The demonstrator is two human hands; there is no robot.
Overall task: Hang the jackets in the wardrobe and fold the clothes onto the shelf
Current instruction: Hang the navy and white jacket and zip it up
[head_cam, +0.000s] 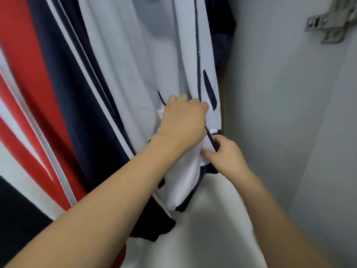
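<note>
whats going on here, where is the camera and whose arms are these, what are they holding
There is no machine here. The one picture comes from a wide-angle camera worn on a person's head, looking forward and down, so the two bare arms reaching in from the bottom are that person's own.

They stand at an open wardrobe with pale grey walls; a metal door hinge shows at top right. Jackets hang inside: a white zip-up jacket with dark navy trim in the middle and a red, navy and white striped jacket to its left.

The left hand has its grip closed on the white jacket's front by the dark zipper. The right hand pinches the zipper's lower end near the hem. It looks as if they are working the zip, though the slider itself is hidden.
</note>
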